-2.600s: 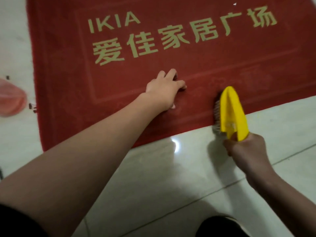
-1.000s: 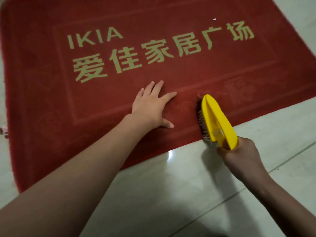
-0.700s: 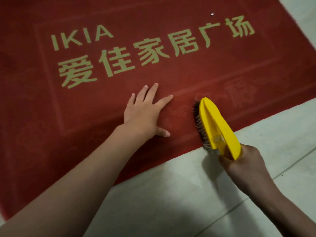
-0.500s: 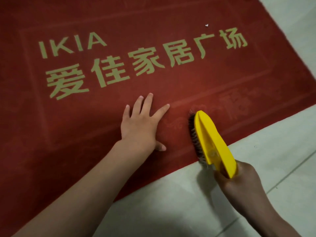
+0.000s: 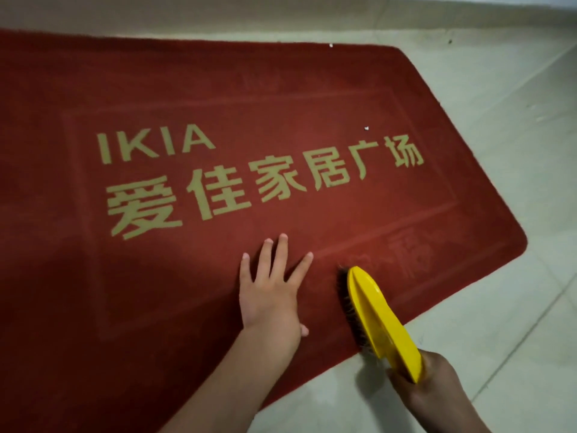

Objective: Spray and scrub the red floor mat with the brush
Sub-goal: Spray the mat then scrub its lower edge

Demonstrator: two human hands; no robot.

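Observation:
The red floor mat (image 5: 193,89) with yellow lettering lies flat on the pale tiled floor and fills most of the view. My left hand (image 5: 270,295) rests palm down on the mat near its front edge, fingers spread. My right hand (image 5: 427,392) grips the handle of the yellow brush (image 5: 377,320). The brush lies tilted on its side, its dark bristles facing left and touching the mat just right of my left hand, close to the mat's front edge.
Pale floor tiles (image 5: 505,323) with grout lines lie to the right and in front of the mat. A wall base (image 5: 281,14) runs along the back. Two small white specks (image 5: 366,128) sit on the mat.
The view has tilted up, so the mat's far edge and right corner now show. My left hand stays flat on the mat. The brush has slid slightly forward along the mat's front strip.

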